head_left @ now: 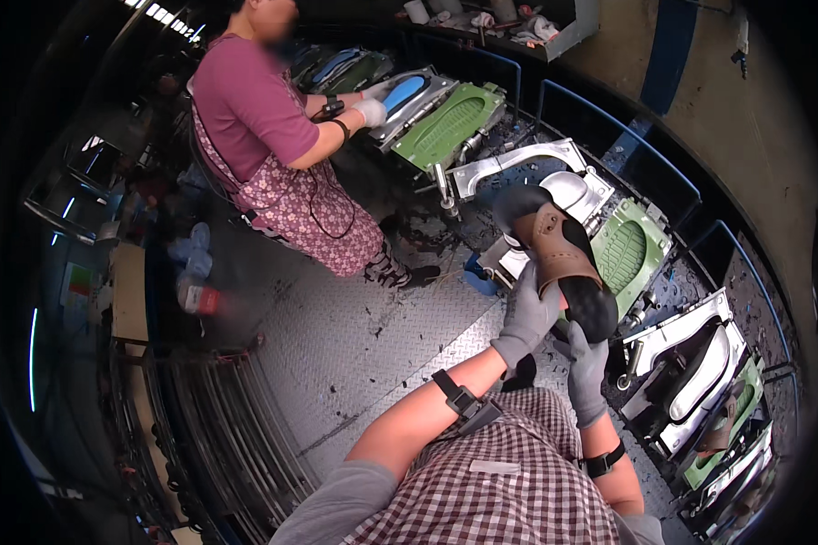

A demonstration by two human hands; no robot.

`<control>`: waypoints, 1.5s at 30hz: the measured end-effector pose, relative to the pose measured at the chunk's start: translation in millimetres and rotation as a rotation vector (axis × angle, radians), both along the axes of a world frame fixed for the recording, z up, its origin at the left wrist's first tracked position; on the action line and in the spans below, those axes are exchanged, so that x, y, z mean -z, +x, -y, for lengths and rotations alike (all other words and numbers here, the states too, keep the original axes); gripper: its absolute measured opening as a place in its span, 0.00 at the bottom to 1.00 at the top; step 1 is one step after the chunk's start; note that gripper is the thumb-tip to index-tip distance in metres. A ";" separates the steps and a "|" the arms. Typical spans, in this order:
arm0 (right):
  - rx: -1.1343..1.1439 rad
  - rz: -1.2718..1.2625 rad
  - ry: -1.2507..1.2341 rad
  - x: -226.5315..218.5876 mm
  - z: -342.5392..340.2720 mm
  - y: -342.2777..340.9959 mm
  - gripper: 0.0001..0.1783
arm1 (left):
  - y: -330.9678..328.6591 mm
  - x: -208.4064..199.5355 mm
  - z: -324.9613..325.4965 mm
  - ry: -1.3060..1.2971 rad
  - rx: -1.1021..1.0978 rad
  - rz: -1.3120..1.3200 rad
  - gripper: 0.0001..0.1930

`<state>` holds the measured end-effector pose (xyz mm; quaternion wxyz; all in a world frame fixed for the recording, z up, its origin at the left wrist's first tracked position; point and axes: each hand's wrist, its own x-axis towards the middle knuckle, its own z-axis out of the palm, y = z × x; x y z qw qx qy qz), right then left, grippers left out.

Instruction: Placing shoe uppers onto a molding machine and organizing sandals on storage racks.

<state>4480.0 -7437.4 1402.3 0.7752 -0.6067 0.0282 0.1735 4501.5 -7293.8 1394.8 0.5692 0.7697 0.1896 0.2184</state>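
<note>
Both my hands wear grey gloves and hold a sandal with a brown upper and a black sole, tilted above the moulds. My left hand grips its left side near the brown upper. The fingers of my right hand close on its near black end. Partly behind the sandal lies an open mould, with a silver foot-shaped form and a green half bearing a sole-shaped hollow. To the right is another open mould with a silver form.
A co-worker in a flowered apron stands at the far left, gloved hands at a mould with a blue piece. A green mould half lies beside it. Blue rails run behind the moulds. A dark rack stands left of the metal floor.
</note>
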 end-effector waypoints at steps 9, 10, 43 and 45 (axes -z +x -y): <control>0.206 -0.049 -0.014 14.7 -40.0 123.6 0.16 | 68.1 12.0 -86.4 -0.416 0.464 -0.075 0.38; 0.358 0.132 -0.138 19.0 -37.1 137.7 0.20 | 86.3 21.9 -101.7 0.016 0.475 -0.061 0.42; -0.459 0.143 -0.836 7.8 -199.2 184.5 0.19 | 169.4 67.3 -274.3 -0.684 1.155 -0.921 0.34; -0.022 -0.006 -0.879 -5.2 -199.1 200.3 0.27 | 178.7 72.9 -269.7 -0.858 0.665 -0.787 0.29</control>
